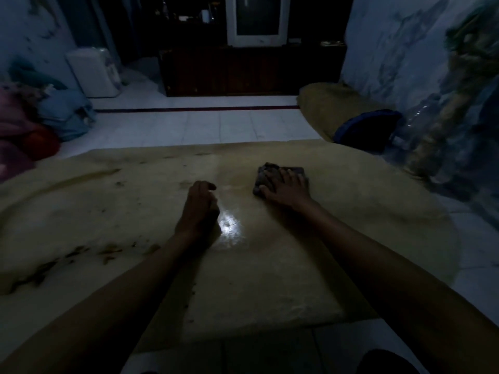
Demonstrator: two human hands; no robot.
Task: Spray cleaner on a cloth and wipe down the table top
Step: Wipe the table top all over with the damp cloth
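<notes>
The room is dim. A low tan table top (pixel 310 265) fills the middle of the head view, with dark stains along its left part and a bright wet glare near its centre. A dark folded cloth (pixel 270 175) lies on the table toward its far right. My right hand (pixel 286 188) presses flat on the cloth, fingers spread over it. My left hand (pixel 199 209) rests on the table to the left of the cloth, fingers curled, with nothing visible in it. No spray bottle is in sight.
White tiled floor (pixel 216 125) lies beyond the table. A dark cabinet (pixel 229 71) with an old television (pixel 256 20) stands at the back. Piled clothes (pixel 40 117) sit at the left. At the right are a blue-rimmed object (pixel 364 128) and a clear plastic bottle (pixel 415 122).
</notes>
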